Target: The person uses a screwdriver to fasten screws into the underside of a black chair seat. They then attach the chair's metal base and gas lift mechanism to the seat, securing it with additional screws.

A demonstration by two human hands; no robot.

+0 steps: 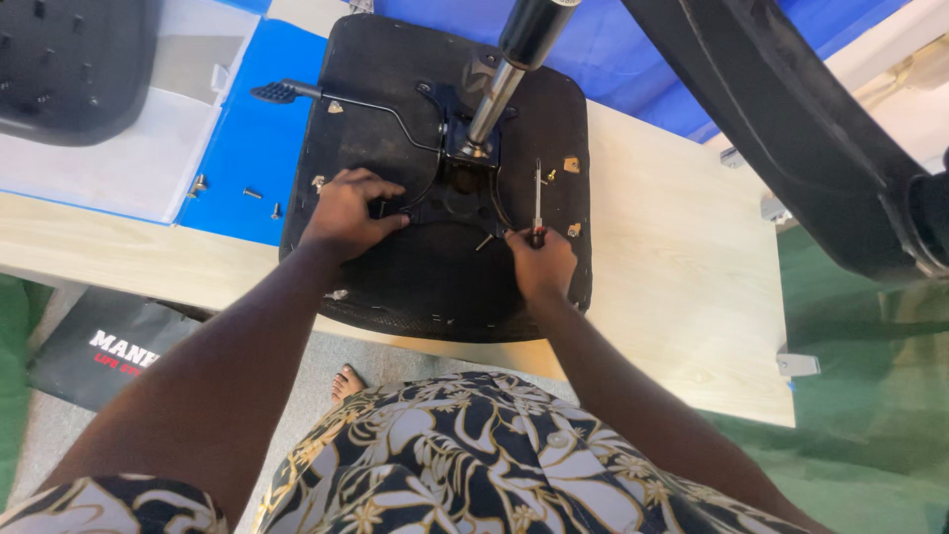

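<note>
Seen from the head camera, an upturned chair seat (435, 168) lies on the table (672, 287). Its metal mechanism plate (450, 193) is pressed flat by the left hand (348, 213), while a thin tool (538, 198) is gripped by the right hand (539, 259); fastening appears underway, and a steady turn is judged next.

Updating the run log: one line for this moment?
left hand: pressing black metal seat bracket | right hand: gripping slim metal tool | black upturned chair seat: on pale wooden table

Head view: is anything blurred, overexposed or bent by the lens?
Head view: hands sharp, left hand pressing the black upturned chair seat, right hand gripping a slim metal screwdriver; even, soft light; pale wooden tabletop edges bow from wide-angle distortion; upper right corner washed out.
</note>
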